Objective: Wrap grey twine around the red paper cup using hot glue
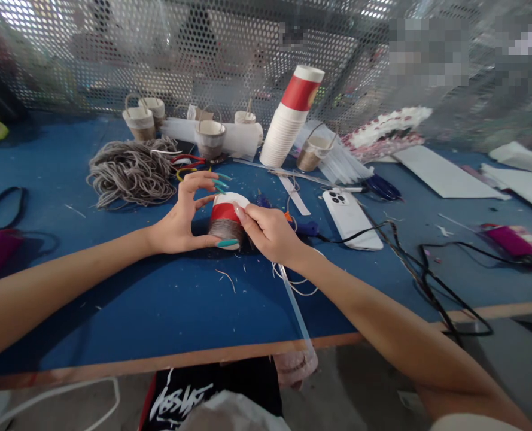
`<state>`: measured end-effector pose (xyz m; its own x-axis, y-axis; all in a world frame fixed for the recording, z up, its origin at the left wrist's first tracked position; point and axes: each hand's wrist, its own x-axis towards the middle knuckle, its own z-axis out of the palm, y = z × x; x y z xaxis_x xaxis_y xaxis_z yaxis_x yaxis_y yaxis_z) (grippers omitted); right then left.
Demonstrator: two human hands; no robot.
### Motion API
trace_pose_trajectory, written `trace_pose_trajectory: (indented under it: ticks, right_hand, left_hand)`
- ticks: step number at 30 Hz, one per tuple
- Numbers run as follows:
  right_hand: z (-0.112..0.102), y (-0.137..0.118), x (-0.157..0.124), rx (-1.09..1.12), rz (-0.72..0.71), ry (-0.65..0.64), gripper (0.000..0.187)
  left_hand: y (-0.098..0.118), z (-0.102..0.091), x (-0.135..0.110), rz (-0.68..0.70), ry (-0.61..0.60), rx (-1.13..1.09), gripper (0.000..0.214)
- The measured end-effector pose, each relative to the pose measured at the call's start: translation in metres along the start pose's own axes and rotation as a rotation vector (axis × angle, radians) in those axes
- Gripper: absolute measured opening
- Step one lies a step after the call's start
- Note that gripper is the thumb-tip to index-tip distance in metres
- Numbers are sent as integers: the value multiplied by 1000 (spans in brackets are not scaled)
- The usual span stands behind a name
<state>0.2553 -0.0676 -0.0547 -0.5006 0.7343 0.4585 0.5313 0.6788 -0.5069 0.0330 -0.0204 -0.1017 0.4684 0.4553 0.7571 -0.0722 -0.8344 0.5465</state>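
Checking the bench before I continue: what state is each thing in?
Cup: partly wound with gray cord
Left hand: open, curved beside the cup
Right hand: bent, touching the cup
Cord heap: loose
Cup stack: nested
Phone: lying back up
Baskets: upright
Blue tool: partly hidden; can't tell if on

White phone (350, 216), gray perforated panel (158, 57)

The cup (224, 211) is smooth paper, its cord (225, 230) rough; left of the cup, a matt yarn heap (133, 172); right, a smooth phone (353, 220); beneath, a matt surface (149, 305).
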Motion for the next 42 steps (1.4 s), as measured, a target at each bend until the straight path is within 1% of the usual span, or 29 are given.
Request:
trace_pose_trajectory:
  ticks: [5, 9, 11, 14, 17, 19, 21, 24, 27, 29, 30, 31, 33, 35, 37, 38, 40, 42]
  right_hand:
    - [1, -1, 0, -18, -4, -9, 36]
    - [-2, -2, 0, -30, -17, -5, 36]
    - [-5, -2, 0, -28, -27, 3, 36]
    - [-10, -2, -3, 3, -22, 28, 34]
    - [-14, -1, -9, 66, 15, 77, 23]
    - [-16, 0, -13, 51, -5, 114, 15]
    - [-19, 1, -16, -34, -60, 140, 12]
    - [-26, 4, -16, -202, -196, 170, 12]
    - [-37, 5, -15, -345, -462, 180, 16]
    - [-43, 4, -16, -430, -637, 196, 16]
    - [-46, 2, -16, -468, -698, 208, 15]
    - [-48, -1, -18, -497, -745, 213, 14]
    - [-50, -8, -21, -512, -808, 181, 16]
    - [-47, -15, -24, -454, -849, 136, 22]
    - [-40, -20, -27, -346, -856, 149, 22]
    - [-36, -22, -28, -275, -828, 175, 18]
    - [-29, -23, -28, -123, -703, 210, 9]
    - [-23, -22, -27, 14, -544, 209, 8]
  left_hand:
    - [-1, -4, -2, -78, -78, -32, 98]
    - [2, -5, 0, -159, -137, -86, 98]
    - [2, -4, 1, -172, -101, -101, 98]
    - [-1, -3, 0, -120, 14, -93, 97]
    - [-7, -1, 0, -27, 110, -67, 90]
    - [-10, -1, 2, 1, 165, -66, 87]
    - [-10, -1, 4, -12, 191, -97, 86]
    - [-9, -6, 7, -84, 172, -173, 90]
    - [-13, -13, 8, -172, 156, -280, 96]
    - [-17, -17, 8, -228, 165, -382, 94]
    - [-19, -18, 8, -259, 174, -441, 91]
    - [-20, -19, 8, -292, 184, -500, 88]
    - [-19, -19, 10, -366, 214, -607, 85]
    - [-15, -18, 12, -442, 241, -694, 84]
    - [-10, -17, 15, -506, 244, -769, 84]
    - [-8, -17, 16, -530, 231, -801, 84]
    - [-6, -17, 17, -557, 189, -849, 85]
    - [-6, -18, 18, -560, 150, -877, 84]
